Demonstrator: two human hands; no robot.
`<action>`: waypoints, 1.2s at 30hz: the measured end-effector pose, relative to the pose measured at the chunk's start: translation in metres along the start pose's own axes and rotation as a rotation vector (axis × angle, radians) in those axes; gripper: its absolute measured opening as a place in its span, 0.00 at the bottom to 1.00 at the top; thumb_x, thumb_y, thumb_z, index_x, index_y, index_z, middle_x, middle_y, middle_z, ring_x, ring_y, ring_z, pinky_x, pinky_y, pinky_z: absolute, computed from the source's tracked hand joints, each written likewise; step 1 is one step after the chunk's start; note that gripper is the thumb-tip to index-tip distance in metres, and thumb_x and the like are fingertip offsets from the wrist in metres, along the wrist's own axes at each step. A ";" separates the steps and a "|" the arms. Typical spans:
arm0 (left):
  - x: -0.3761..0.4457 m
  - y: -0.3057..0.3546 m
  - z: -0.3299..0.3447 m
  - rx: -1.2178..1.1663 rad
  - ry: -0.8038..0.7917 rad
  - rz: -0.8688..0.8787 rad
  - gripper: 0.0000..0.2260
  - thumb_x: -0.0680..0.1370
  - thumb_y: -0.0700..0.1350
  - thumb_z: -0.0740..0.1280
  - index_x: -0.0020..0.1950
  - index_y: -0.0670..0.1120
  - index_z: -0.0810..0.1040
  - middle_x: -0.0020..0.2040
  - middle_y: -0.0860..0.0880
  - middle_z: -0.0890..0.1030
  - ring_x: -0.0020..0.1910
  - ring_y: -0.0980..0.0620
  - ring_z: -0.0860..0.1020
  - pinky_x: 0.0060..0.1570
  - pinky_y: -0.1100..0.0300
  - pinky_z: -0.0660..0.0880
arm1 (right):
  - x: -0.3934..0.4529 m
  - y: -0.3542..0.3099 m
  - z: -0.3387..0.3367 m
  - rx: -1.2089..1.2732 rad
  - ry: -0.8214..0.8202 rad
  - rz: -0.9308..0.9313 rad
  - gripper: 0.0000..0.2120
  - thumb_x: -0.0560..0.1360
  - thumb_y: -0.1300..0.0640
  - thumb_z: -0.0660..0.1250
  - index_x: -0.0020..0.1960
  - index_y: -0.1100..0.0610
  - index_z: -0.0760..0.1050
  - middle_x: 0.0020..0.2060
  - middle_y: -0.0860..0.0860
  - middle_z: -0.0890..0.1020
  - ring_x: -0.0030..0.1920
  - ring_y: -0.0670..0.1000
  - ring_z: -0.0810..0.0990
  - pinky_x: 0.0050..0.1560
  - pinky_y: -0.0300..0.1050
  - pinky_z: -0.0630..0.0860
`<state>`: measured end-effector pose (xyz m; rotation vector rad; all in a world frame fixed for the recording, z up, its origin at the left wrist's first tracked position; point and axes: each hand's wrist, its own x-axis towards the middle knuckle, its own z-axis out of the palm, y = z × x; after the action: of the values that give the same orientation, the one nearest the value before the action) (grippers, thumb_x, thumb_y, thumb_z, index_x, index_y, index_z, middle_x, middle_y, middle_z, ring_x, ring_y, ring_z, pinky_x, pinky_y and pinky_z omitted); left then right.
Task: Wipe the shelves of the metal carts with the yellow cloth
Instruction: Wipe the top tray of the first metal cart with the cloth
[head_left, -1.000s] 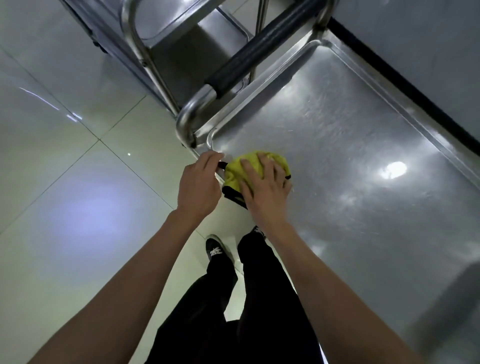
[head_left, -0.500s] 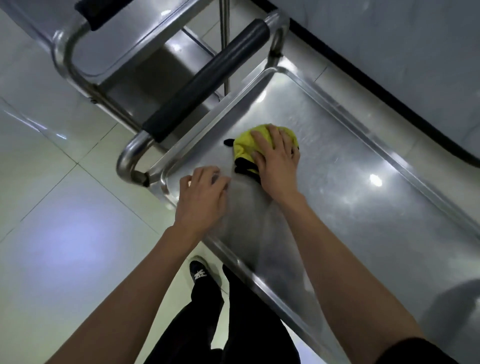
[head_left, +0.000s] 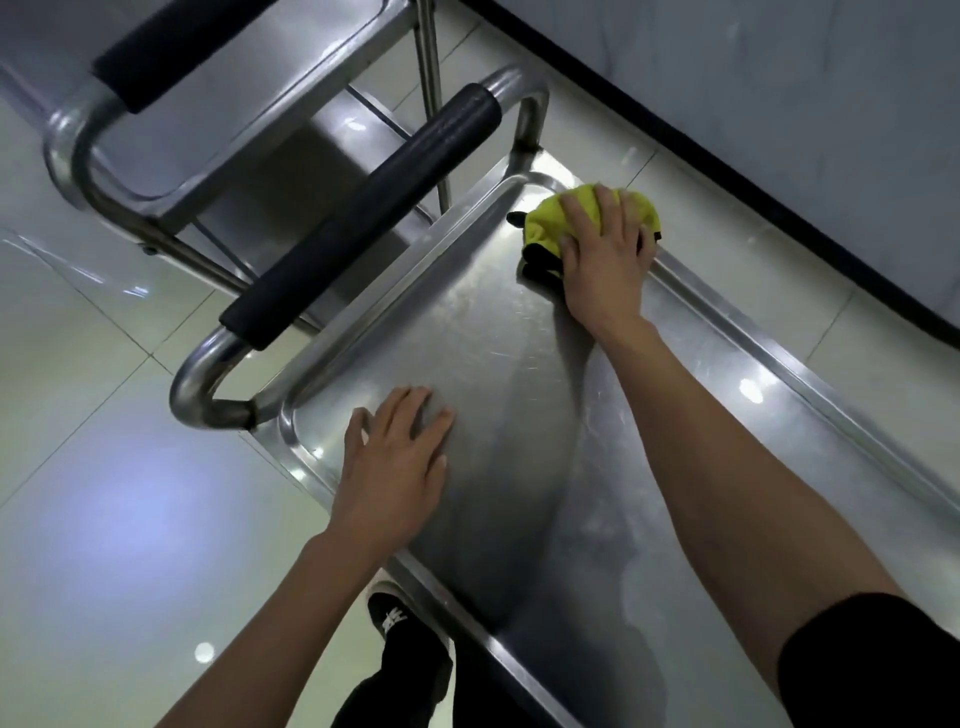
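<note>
The top shelf (head_left: 519, 374) of a steel cart fills the middle of the head view. A yellow cloth (head_left: 550, 223) with a black edge lies bunched in the shelf's far corner. My right hand (head_left: 605, 254) presses down on the cloth with its fingers spread over it. My left hand (head_left: 397, 462) rests flat on the shelf near its left front corner, fingers straight, holding nothing.
The cart's handle (head_left: 363, 218) with a black foam grip runs along the shelf's left end. A second metal cart (head_left: 218, 93) with its own black grip stands just beyond. A grey wall (head_left: 779, 104) with a dark base strip runs on the right. My shoe (head_left: 395, 618) shows below the shelf edge.
My right hand has pushed the cloth from the near left corner across to the shelf's far corner. My left hand has left the rim and now lies flat on the shelf.
</note>
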<state>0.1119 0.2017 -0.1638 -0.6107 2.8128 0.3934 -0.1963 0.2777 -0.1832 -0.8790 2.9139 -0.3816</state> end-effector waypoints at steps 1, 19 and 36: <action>-0.003 -0.001 0.001 -0.001 0.002 -0.001 0.21 0.79 0.52 0.63 0.73 0.53 0.70 0.77 0.47 0.64 0.78 0.45 0.59 0.73 0.39 0.59 | 0.000 -0.002 0.000 0.003 0.002 0.002 0.21 0.82 0.49 0.54 0.74 0.42 0.64 0.77 0.49 0.60 0.78 0.55 0.52 0.75 0.58 0.49; -0.119 -0.043 0.033 -0.054 0.104 -0.042 0.21 0.79 0.46 0.65 0.73 0.49 0.71 0.79 0.50 0.64 0.80 0.51 0.56 0.59 0.50 0.71 | -0.145 -0.163 0.038 0.113 -0.200 -0.316 0.21 0.81 0.52 0.58 0.74 0.45 0.66 0.77 0.51 0.61 0.78 0.57 0.55 0.76 0.57 0.52; -0.113 -0.043 0.024 0.034 0.165 -0.021 0.14 0.82 0.52 0.59 0.62 0.48 0.78 0.68 0.50 0.74 0.70 0.49 0.69 0.56 0.50 0.69 | -0.162 -0.187 0.040 0.147 -0.296 -0.545 0.20 0.82 0.48 0.57 0.74 0.42 0.66 0.77 0.46 0.61 0.79 0.51 0.52 0.76 0.54 0.51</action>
<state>0.2348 0.2130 -0.1634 -0.6945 2.9600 0.3033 0.0439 0.2079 -0.1736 -1.5466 2.3150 -0.4429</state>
